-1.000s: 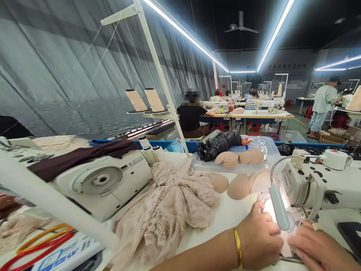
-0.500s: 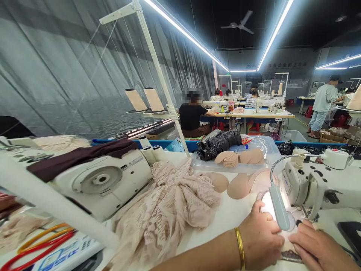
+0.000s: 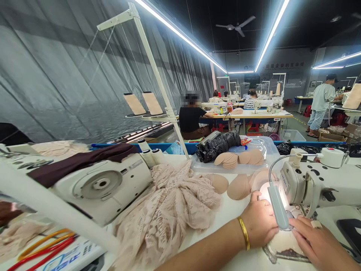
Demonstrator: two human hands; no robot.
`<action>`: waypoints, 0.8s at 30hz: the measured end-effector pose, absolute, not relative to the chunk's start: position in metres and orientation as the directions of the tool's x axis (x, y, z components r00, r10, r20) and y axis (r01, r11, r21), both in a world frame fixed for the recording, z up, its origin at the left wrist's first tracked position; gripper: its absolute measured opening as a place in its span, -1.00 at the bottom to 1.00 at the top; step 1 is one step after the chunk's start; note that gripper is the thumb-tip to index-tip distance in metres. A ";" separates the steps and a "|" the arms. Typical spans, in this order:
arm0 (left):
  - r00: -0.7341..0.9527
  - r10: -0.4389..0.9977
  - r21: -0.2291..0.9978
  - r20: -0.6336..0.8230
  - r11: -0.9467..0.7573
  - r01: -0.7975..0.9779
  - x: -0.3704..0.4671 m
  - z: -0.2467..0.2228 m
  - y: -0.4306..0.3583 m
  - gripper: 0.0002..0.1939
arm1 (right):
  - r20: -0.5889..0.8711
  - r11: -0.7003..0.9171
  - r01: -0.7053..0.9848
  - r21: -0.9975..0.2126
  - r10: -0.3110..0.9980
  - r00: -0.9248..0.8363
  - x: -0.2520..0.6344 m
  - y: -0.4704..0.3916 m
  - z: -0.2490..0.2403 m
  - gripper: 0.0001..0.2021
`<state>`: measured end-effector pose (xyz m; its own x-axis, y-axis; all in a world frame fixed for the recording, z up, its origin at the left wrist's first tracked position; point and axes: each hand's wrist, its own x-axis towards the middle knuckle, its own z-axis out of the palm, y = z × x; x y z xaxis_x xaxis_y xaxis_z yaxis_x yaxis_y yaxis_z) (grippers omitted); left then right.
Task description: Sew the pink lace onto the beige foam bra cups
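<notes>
My left hand (image 3: 260,222), with a gold bracelet at the wrist, has its fingers curled on a beige fabric piece (image 3: 286,242) beneath the sewing machine head (image 3: 300,180). Across from it, my right hand (image 3: 317,237) lies on the right side of that piece, its fingers stretched toward the needle area. A lit grey lamp (image 3: 278,207) on a bendable neck hides part of the fabric between my hands. Left of my hands is a heap of beige lace fabric (image 3: 172,203).
Beige cups (image 3: 238,186) lie behind my hands, near a clear tray (image 3: 203,165) with more cups and a black plastic bundle (image 3: 220,145). At left are another machine (image 3: 104,182), a thread stand (image 3: 153,60) and red-handled scissors (image 3: 50,252). People sit and stand farther back.
The fabric piece has shifted toward me and shows more of its near edge. My left hand has moved slightly up and left; my right fingers have straightened. The view has turned a little.
</notes>
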<state>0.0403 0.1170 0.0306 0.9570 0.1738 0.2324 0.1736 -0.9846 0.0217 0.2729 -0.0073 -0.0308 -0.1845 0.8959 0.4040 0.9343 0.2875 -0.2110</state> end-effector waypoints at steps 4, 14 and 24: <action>0.871 0.337 0.027 0.356 -0.936 0.351 0.044 0.029 0.129 -0.92 | 0.350 0.276 0.944 -0.181 0.915 -0.200 0.276 -0.007 -0.032 -0.66; 0.824 0.535 0.048 0.188 -0.843 0.536 0.016 0.037 0.166 -0.75 | 0.304 0.241 0.960 -0.142 0.934 -0.189 0.275 -0.010 -0.032 -0.62; 0.921 0.258 0.123 0.293 -0.965 0.231 0.038 0.017 0.107 -0.91 | 0.297 0.222 0.941 -0.254 0.944 -0.142 0.267 -0.011 -0.018 -0.63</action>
